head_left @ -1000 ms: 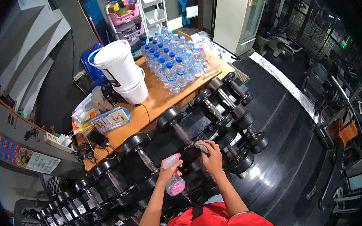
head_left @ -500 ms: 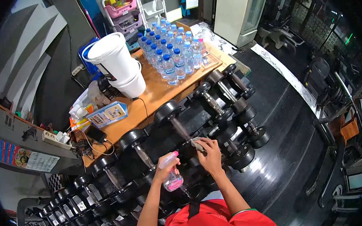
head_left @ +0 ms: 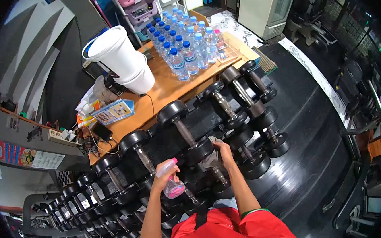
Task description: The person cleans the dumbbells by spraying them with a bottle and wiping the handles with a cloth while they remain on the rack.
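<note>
Both hands work apart over the dumbbell rack [head_left: 165, 143]: the left hand [head_left: 164, 174] is wrapped around a pink spray bottle [head_left: 172, 187], while the right hand [head_left: 223, 151] presses a grey cloth [head_left: 211, 160] against a dumbbell [head_left: 187, 135]. Beyond stands a wooden table [head_left: 161, 94] with water bottles [head_left: 187, 45] and white buckets [head_left: 120, 57].

Right hand [head_left: 223, 151] with the grey cloth [head_left: 211, 158] has dropped off the upper dumbbell's handle [head_left: 185, 133] to a lower one, nearer the body. Left hand [head_left: 164, 176] and spray bottle [head_left: 172, 183] sit slightly lower and left. View has tilted; table [head_left: 166, 92] and water bottles [head_left: 184, 39] now farther up.
</note>
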